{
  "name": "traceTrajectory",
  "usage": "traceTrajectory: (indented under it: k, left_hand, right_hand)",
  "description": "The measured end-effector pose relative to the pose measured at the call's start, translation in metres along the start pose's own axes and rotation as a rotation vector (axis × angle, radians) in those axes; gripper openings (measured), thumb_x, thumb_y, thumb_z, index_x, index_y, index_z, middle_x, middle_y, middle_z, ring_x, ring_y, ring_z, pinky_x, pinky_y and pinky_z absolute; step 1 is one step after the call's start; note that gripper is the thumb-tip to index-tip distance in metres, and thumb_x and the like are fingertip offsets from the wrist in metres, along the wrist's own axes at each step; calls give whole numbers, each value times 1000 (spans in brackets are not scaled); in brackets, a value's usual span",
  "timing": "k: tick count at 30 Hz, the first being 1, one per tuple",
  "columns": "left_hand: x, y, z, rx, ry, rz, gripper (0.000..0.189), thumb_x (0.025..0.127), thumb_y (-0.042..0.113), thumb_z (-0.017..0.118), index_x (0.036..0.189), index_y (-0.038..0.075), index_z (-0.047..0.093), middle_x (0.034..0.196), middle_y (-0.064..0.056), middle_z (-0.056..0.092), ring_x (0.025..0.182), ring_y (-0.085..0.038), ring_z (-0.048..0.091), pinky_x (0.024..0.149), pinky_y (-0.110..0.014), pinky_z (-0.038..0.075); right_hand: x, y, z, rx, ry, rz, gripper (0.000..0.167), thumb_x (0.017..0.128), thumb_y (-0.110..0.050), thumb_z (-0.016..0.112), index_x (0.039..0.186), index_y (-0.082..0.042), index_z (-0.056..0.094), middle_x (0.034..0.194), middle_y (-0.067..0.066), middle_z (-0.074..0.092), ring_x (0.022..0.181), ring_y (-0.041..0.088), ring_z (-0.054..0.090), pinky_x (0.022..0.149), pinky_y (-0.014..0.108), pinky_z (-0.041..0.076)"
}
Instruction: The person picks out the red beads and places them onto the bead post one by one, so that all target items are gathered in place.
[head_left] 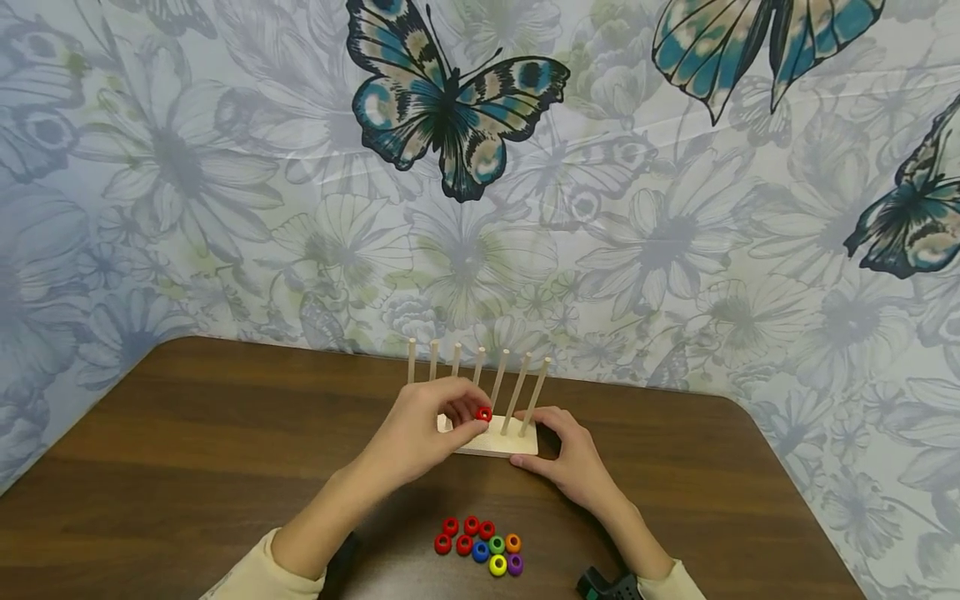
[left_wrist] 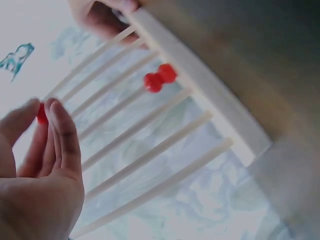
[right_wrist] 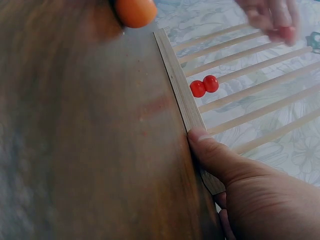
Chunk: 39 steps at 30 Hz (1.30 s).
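A wooden peg stand (head_left: 495, 444) with a row of several upright pegs stands on the table. Between thumb and fingertips, my left hand (head_left: 423, 425) pinches a red bead (left_wrist: 42, 114), held up near the peg tops in the left wrist view. Two red beads (right_wrist: 204, 86) sit stacked low on the middle peg; my left hand hides them in the head view. At the stand's right end, my right hand (head_left: 576, 462) grips the base, its thumb (right_wrist: 210, 150) along the front edge.
Loose beads lie in a cluster nearer me: several red beads (head_left: 465, 545), plus blue (head_left: 481, 552), green (head_left: 497, 545), orange (head_left: 513, 543), yellow (head_left: 498, 566) and purple (head_left: 514, 565) ones. A butterfly-patterned cloth (head_left: 300, 208) hangs behind the brown table (head_left: 225, 433).
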<state>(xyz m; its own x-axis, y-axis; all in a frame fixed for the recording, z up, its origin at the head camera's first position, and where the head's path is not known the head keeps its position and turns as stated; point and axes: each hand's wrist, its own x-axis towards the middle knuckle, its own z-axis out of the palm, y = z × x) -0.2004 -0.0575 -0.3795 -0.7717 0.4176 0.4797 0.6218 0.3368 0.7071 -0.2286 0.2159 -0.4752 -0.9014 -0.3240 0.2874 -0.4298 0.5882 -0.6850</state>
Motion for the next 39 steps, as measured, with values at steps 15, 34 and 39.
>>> traceTrajectory:
  k: [15, 34, 39]
  left_hand:
    - [38, 32, -12, 21, 374, -68, 16, 91, 11, 83, 107, 13, 79, 89, 2, 79, 70, -7, 71, 65, -26, 58]
    - [40, 26, -13, 125, 320, -152, 21, 92, 19, 83, 113, 16, 79, 82, 3, 77, 49, -7, 59, 49, -26, 45]
    - [36, 27, -18, 42, 320, -169, 21, 97, 28, 78, 116, 22, 77, 57, 6, 67, 48, -12, 61, 43, -28, 39]
  right_hand:
    - [0, 1, -2, -17, 7, -1, 54, 81, -40, 92, 129, -31, 71, 131, -8, 70, 126, 16, 59, 109, 53, 47]
    - [0, -1, -1, -17, 10, -7, 55, 81, -42, 91, 131, -30, 71, 130, -10, 69, 128, 17, 59, 111, 54, 46]
    - [0, -2, -1, -8, -1, 4, 56, 81, -41, 91, 132, -28, 71, 132, -7, 69, 128, 18, 58, 111, 54, 46]
